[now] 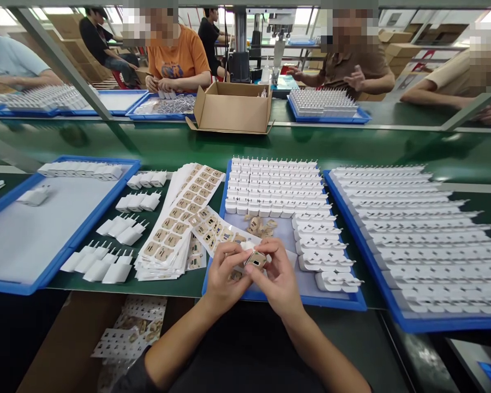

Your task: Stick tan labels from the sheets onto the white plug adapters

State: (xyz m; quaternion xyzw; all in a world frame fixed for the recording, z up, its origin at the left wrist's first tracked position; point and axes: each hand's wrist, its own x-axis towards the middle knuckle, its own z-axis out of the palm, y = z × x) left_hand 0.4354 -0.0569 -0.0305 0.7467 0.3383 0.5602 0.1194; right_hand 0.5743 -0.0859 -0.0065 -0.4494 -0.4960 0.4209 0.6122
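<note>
While both hands [251, 273] pinch one charger [255, 258], three blue trays [354, 302]

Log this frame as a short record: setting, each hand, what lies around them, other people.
setting: green bench beside a conveyor line
left hand: grips a white charger from the left
right hand: pinches the same charger, a tan label on its face
middle tray: blue, rows of white chargers, loose labels
label sheets: fanned stack left of that tray
finished chargers: small groups, prongs up
cardboard box: open, across the belt
other people: several seated opposite
</note>
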